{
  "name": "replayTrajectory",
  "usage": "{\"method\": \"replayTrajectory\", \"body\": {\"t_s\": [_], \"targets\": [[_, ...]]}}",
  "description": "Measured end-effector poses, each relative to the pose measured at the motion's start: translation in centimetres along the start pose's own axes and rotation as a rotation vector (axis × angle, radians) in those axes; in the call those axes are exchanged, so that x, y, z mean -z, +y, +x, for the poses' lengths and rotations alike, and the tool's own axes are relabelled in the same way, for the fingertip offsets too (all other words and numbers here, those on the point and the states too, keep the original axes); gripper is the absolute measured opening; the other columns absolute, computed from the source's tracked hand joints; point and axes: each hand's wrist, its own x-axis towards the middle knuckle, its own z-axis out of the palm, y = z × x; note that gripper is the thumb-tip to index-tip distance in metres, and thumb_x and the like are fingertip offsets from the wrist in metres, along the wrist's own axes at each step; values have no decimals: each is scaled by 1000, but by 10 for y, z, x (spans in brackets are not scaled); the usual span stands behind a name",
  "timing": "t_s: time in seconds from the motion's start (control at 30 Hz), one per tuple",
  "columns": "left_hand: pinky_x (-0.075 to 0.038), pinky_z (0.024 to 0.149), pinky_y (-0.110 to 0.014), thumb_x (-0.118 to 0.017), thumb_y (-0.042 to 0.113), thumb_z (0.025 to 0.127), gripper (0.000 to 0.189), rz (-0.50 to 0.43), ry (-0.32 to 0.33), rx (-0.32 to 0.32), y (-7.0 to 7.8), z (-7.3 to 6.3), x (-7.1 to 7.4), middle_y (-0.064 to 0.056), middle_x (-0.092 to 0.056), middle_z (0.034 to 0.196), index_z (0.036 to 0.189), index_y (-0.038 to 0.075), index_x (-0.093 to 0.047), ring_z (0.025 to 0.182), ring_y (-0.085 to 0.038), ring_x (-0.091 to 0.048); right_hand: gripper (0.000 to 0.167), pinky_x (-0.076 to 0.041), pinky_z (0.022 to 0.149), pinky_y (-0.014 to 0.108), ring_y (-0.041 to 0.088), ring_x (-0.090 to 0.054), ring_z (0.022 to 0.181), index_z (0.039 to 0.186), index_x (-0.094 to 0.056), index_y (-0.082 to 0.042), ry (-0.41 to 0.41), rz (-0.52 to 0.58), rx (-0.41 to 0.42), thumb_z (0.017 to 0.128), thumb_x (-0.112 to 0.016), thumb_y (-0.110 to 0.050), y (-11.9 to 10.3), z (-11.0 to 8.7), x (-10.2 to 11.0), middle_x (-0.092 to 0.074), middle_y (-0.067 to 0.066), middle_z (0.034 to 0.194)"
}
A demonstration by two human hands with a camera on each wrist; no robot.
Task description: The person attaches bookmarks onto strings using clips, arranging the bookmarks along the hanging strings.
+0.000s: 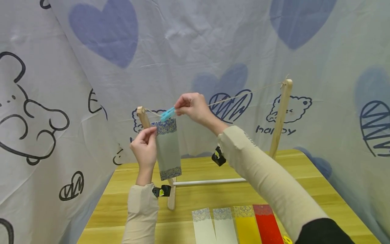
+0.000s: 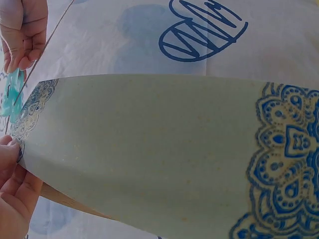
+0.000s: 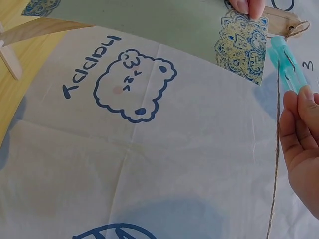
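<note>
My left hand (image 1: 144, 148) pinches the upper left edge of a pale grey-green paper card (image 1: 169, 149) with blue and gold patterned bands at both ends. The card hangs just below a thin string (image 1: 233, 98). Close to the left post, my right hand (image 1: 195, 107) pinches the handle end of a light blue clothespin (image 1: 168, 114). In the right wrist view the clothespin (image 3: 290, 67) lies against the string, its tip beside the card's patterned top band (image 3: 241, 45). Whether its tip grips the string cannot be made out.
The string runs between a left wooden post (image 1: 144, 118) and a right wooden post (image 1: 281, 117). A white rod (image 1: 210, 182) crosses low down. Two whitish cards (image 1: 204, 230), a yellow card (image 1: 248, 228) and a red card (image 1: 268, 225) lie on the wooden table (image 1: 106, 206).
</note>
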Motion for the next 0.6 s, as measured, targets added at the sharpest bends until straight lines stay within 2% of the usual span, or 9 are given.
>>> {"method": "replayTrajectory", "body": {"t_s": [0.17,0.3,0.6], "targets": [[-45,52,-12,-60,-6,81,6,9,-1,-10,3,2,1,-19,-65,82,81,-9,-65,61,-16,-60,6,-53,64,25,20,-62,66,78,-61,9,-16,-20,6,74,-63,12,-2,0,1,-63,17,77],[-44,51,-11,-60,-5,81,7,17,8,-22,5,3,1,-19,-65,80,81,-9,-66,59,-16,-58,5,-52,62,21,20,-62,65,78,-61,8,-22,-41,7,75,-63,11,-4,0,1,-64,17,77],[-38,48,-11,-60,-4,82,7,57,9,-62,7,6,2,-17,-66,79,81,-8,-66,53,-14,-51,4,-52,63,23,20,-62,65,78,-61,8,-46,-67,26,76,-62,12,-5,2,3,-64,17,77]]}}
